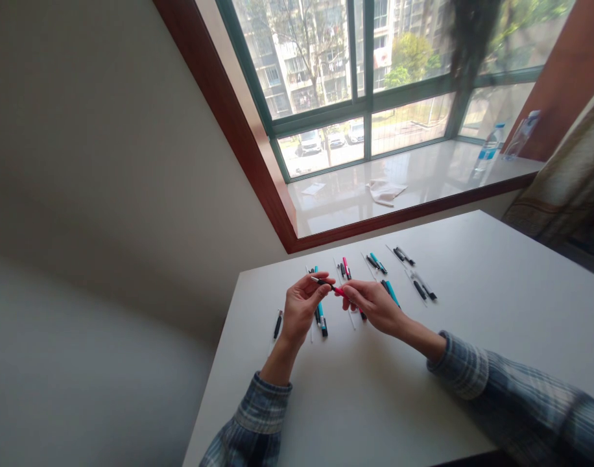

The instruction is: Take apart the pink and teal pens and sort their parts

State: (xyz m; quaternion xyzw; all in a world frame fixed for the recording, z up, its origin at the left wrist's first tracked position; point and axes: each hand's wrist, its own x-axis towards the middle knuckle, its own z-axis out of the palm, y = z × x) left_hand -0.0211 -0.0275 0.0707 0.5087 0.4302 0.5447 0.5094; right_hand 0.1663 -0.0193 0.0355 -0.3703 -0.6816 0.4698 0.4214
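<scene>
Above the table, both hands meet at a pen in parts. Pinched in my left hand (301, 308) is a black pen front section (322, 281) with a silvery tip pointing left. My right hand (377, 306) closes its fingers on a pink pen barrel (339, 291), mostly hidden by them. The two parts line up end to end; whether they are joined I cannot tell. Under and behind the hands lie teal and black pen parts (322, 318), a pink pen barrel with black (346, 267) and thin white refills (351, 319).
The white table (375, 402) also bears a teal pen part (379, 263), black and clear pen parts (418, 288) to the right, and a black piece (278, 324) at the left. Beyond is a windowsill (336, 211) with a cloth (385, 192) and plastic bottles (489, 152).
</scene>
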